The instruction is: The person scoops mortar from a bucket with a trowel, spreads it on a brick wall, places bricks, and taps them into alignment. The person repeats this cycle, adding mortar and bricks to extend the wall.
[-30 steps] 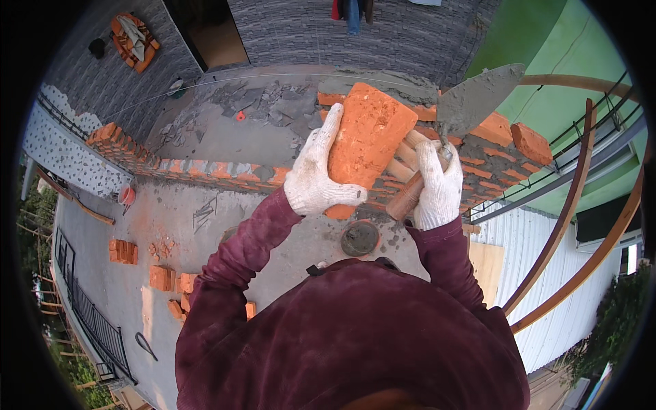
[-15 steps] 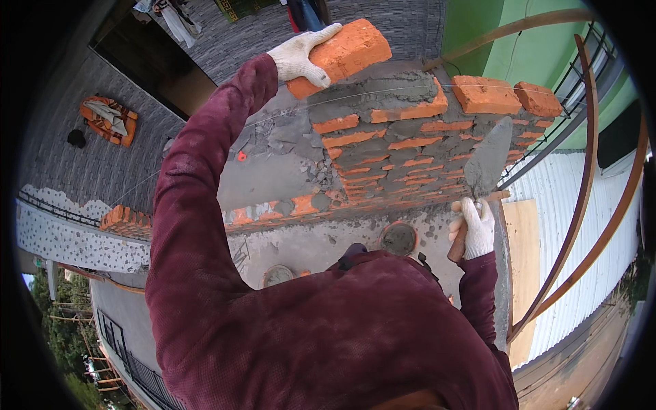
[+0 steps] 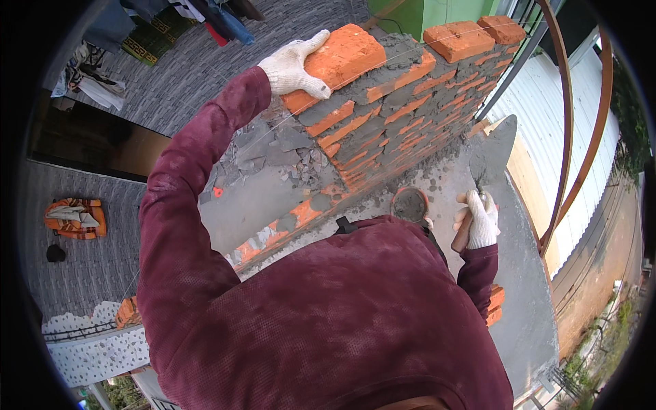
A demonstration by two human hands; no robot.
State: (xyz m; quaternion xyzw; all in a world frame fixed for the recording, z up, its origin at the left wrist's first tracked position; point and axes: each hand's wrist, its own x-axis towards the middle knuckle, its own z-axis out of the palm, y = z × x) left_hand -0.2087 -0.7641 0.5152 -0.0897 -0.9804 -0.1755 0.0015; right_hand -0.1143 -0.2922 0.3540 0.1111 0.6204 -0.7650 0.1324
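Currently | left hand (image 3: 292, 66) grips brick (image 3: 336, 60) on wall (image 3: 383, 116) top edge | right hand (image 3: 480, 220) clasps trowel (image 3: 493, 154) | I judge brick heavy, rigid, rough; hold by long sides.

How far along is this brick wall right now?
Done: several mortared courses of the orange brick wall stand, with two orange top bricks at the far end. In hand: the gloved left hand grips an orange brick on the grey mortar bed; the right hand holds a steel trowel. Left: the gap between them.
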